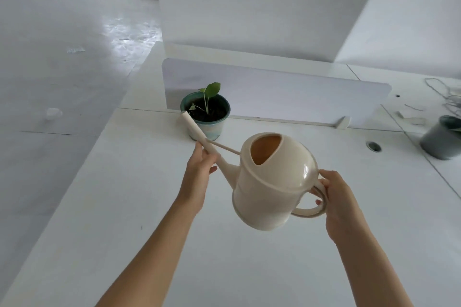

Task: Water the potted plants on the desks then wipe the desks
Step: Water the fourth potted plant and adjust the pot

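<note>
A cream plastic watering can (272, 187) hangs tilted above the white desk (129, 207). My right hand (336, 197) grips its loop handle. My left hand (199, 169) holds the long spout partway along. The spout's tip lies at the near left rim of a green-glazed pot (212, 127) with dark soil and a small green seedling (210, 92). The pot stands against a low white divider panel (299, 97). No water stream shows.
A dark grey pot (440, 139) stands at the right on the neighbouring desk, with loose cables (446, 95) behind it. A round cable hole (373, 146) sits in the desk. The desk's left edge drops to a pale floor; a large white pillar rises behind.
</note>
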